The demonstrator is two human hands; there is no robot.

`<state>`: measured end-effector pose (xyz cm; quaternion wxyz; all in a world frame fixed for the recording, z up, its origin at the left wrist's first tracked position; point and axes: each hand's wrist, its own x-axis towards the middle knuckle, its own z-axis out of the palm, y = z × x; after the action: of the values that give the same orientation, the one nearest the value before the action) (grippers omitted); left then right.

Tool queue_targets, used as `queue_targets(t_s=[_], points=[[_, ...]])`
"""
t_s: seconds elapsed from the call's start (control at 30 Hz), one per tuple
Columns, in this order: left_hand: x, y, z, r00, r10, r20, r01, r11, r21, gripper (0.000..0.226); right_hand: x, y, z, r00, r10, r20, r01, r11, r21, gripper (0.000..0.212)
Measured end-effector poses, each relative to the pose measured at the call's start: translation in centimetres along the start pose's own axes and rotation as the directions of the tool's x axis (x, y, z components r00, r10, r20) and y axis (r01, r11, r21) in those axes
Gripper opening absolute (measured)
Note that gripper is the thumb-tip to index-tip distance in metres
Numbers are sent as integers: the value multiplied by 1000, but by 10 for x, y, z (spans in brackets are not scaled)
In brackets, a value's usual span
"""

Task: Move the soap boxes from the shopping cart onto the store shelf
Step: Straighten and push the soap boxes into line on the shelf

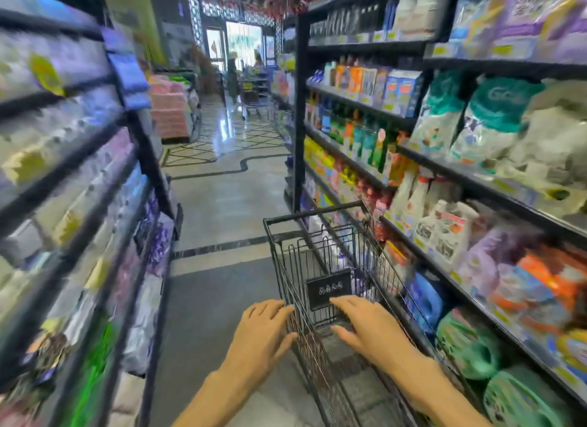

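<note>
A black wire shopping cart (317, 217) stands in the aisle ahead of me, close to the right-hand shelf (444, 172). My left hand (263, 328) rests on the cart's near left edge with its fingers stretched forward. My right hand (368, 325) lies over the near rim by a black sign panel (328, 288), fingers straight. Pale packages (333, 255) show through the wires deep in the basket, too blurred to tell whether they are soap boxes.
Stocked shelves line both sides of the narrow aisle: bags, bottles and cartons at the right, blurred packs at the left (79, 204). Tiled floor (228, 204) runs ahead to a pink stacked display (170, 109) and a bright doorway (243, 42) with people near it.
</note>
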<state>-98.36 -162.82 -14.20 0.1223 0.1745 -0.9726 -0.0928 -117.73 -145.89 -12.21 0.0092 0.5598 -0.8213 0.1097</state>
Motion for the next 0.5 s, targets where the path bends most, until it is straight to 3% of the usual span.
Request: queue_targets(t_s=[0.3,0.5], points=[[159,-72,39,988,127,85,-133,988,74,55,124,72,21,991,133,27,-134,990,51,60],[278,-50,90,919,351,178,-360,933,17,54,144,139,27,934,352,54,-356,931,83,56]])
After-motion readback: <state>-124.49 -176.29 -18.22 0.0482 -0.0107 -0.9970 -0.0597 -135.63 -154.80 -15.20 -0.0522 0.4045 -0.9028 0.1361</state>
